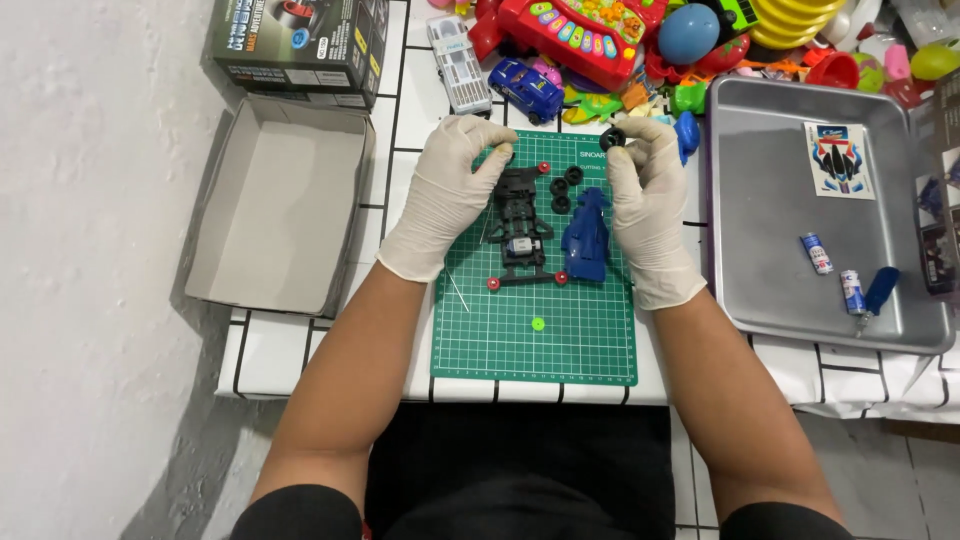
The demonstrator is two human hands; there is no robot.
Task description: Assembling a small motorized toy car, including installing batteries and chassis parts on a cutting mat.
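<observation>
While the right hand (648, 190) pinches a small black wheel (612, 138) above the green mat (535, 345), the left hand (455, 175) pinches the black chassis (520, 225); a slip could roll the wheel into the toy pile (640, 40), and loose wheels (566, 188) could scatter.

On the green cutting mat (560, 345), the stretch toward 6 o'clock lies open save a small green disc (538, 324). Toward 12 o'clock a toy pile (640, 50) blocks passage; at 3 o'clock the metal tray (760, 250) rim; at 9 o'clock the open cardboard box (275, 205).
</observation>
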